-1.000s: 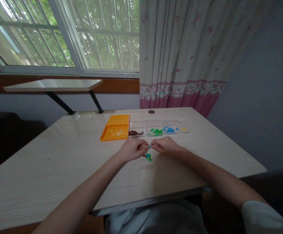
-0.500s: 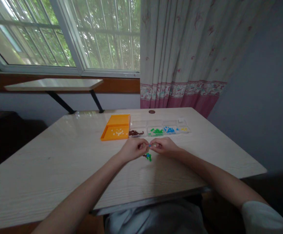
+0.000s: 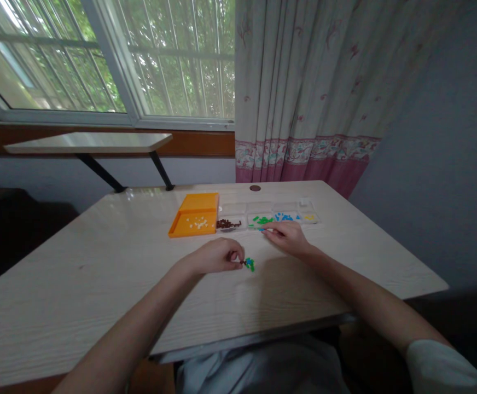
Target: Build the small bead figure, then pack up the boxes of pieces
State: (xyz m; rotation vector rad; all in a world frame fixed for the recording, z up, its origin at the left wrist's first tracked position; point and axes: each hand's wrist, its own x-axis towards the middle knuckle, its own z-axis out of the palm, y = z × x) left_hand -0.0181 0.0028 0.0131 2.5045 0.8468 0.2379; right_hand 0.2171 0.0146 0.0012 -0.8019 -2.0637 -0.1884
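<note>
Hands have separated: the right hand (image 3: 286, 237) is farther, at the near edge of the clear tray (image 3: 260, 207), pinching a blue piece (image 3: 262, 229); the left hand (image 3: 222, 255), its grip narrow, is at the green-blue cluster (image 3: 250, 264) on the table (image 3: 140, 257); whether holding, I cannot tell.

Blue piece (image 3: 262, 229) at right grip (image 3: 288, 237) blurred, curtain (image 3: 316, 82) cropped

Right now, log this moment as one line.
left hand: at brown end of small cluster | right hand: at front edge of clear tray | orange case: open, white pieces inside
</note>
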